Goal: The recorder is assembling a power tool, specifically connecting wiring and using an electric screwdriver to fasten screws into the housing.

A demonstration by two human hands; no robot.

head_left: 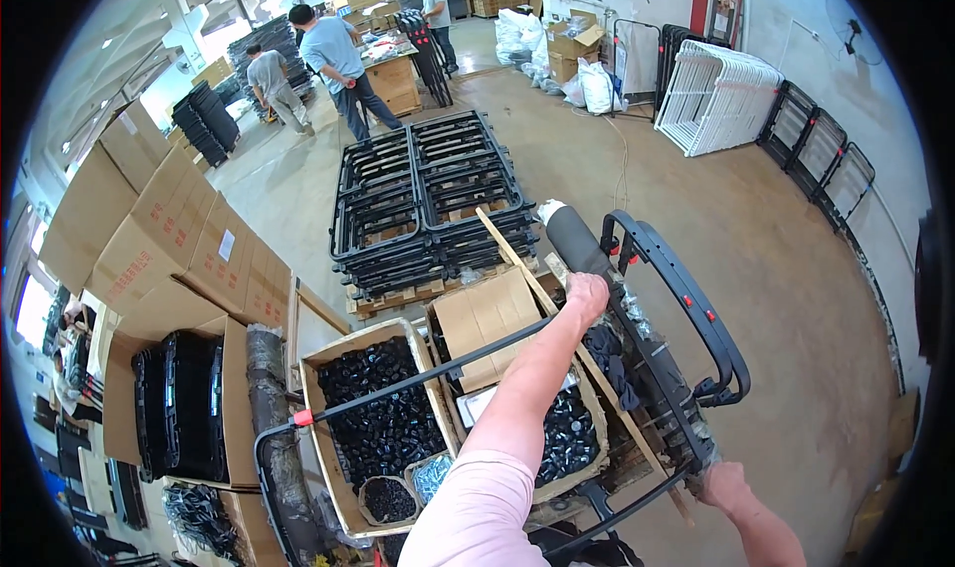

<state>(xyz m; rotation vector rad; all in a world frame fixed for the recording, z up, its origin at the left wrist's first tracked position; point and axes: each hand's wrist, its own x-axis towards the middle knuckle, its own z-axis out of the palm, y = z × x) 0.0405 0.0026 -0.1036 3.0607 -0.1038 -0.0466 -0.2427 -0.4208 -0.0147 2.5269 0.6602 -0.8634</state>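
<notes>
A black metal tube frame (398,391) with red fittings lies across the work stand, one part raised at the right as a curved section (681,279). My left hand (587,296) is closed round the frame at its far side, beside a padded grey roll (577,237). Nearer and farther right, my right hand (724,485) is closed at the frame's right side, by the wrapped rail; its fingertips are partly hidden. Under the frame stands a carton of small black plastic parts (378,408). My left forearm covers part of a second carton of black parts (569,438).
A wooden strip (637,433) runs beside the rail. Stacked black frames (428,204) sit on a pallet ahead. Tall cartons (179,229) stand at left, white frames (716,94) along the right wall. Several people (333,60) are at the back.
</notes>
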